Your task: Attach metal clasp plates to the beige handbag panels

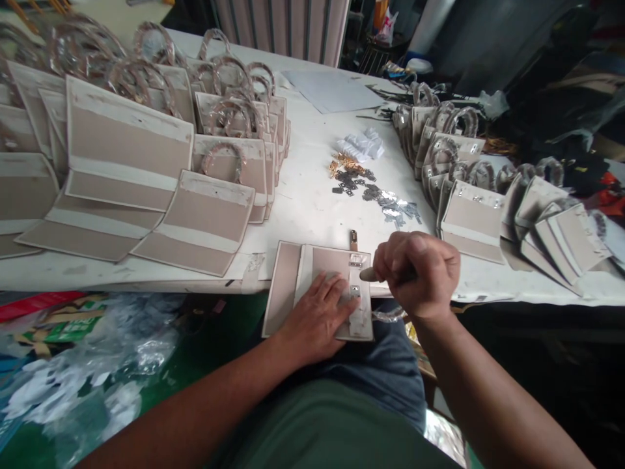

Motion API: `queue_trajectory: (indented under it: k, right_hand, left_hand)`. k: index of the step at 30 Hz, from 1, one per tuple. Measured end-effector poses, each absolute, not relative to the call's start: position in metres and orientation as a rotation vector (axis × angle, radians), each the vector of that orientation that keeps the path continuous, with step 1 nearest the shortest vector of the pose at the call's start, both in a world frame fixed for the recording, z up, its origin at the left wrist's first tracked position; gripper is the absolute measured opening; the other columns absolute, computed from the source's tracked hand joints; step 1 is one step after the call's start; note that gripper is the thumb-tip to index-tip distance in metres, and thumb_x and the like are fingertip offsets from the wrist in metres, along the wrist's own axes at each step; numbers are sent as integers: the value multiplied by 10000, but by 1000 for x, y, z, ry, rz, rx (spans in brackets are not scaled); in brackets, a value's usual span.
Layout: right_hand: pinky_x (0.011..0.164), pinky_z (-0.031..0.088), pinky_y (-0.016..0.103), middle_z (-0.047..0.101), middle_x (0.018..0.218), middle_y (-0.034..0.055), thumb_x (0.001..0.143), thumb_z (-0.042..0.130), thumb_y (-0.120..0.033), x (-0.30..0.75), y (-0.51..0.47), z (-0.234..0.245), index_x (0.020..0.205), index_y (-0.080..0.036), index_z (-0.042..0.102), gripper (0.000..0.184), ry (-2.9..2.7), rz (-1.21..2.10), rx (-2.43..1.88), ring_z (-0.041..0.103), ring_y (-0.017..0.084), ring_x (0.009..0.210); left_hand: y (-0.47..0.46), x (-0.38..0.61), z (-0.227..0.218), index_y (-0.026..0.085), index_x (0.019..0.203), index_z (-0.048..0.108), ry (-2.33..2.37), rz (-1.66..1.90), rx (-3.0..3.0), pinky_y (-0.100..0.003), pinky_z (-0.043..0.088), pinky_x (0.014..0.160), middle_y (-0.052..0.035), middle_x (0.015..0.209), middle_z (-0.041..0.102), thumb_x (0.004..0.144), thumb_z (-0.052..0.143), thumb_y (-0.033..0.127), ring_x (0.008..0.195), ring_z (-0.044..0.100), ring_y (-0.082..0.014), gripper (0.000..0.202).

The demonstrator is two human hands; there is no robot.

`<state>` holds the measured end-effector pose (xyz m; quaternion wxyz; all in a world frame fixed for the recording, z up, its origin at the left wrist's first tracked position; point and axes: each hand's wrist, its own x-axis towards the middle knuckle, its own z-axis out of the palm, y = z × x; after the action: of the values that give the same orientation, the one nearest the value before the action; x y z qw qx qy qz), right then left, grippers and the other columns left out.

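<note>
A beige bag panel (283,280) lies at the table's front edge and partly over my lap. My left hand (319,312) rests flat on it, fingers spread. Small metal plates (355,288) sit on the panel's pale right-hand strip, and a gold clasp piece (353,240) sticks out at its top edge. A plastic-wrapped handle (389,315) shows at the right side. My right hand (420,270) is closed in a fist just right of the panel, around a tool with a rounded greyish tip (367,274). The rest of that tool is hidden in the fist.
Many beige bag panels (129,130) with wrapped handles stand at the left, and more panels (471,218) at the right. Between them lie gold fittings (347,163), dark plates (346,182), silver plates (398,208) and white packets (361,144). Plastic waste (97,365) covers the floor at left.
</note>
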<state>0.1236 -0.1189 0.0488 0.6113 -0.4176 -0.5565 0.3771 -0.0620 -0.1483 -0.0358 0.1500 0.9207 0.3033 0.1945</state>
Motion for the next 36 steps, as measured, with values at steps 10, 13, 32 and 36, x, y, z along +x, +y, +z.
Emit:
queue_trajectory:
  k: [10,13,32,36]
  right_hand:
    - [489,352,307,503,507,-3,1003,614,-593,126,-121,33,546,-232,541,587,-1264,869,-992,442,131,456]
    - [478,346,303,505,503,-7,990,616,-624,125,-120,29,557,-233,532,590,-1216,927,-1070,434,129,448]
    - [882,579,358,730,1286,120,837,878,-500,135,-224,42,1349,-243,728,593,-1284,649,-1187,698,279,1111]
    - [878,582,351,753,1179,101,912,820,-426,123,-210,64,1246,-257,766,377,-1347,569,-1012,714,253,1052]
  left_hand:
    - [-148,-60,-29,216,1439,620,891,525,2667,-611,219,1325,-203,1573,502,885,732,377,1541,392,-392,588]
    - [-150,-59,-26,213,1442,628,908,500,2679,-609,231,1324,-211,1564,510,911,717,420,1534,408,-387,577]
    - [-170,-86,78,274,1461,662,975,854,1596,-470,423,1266,-70,1504,667,1021,625,493,1489,527,-330,493]
    - [-184,-96,89,245,1354,746,1118,1107,1082,-503,492,1210,-72,1303,787,827,831,566,1390,618,-394,623]
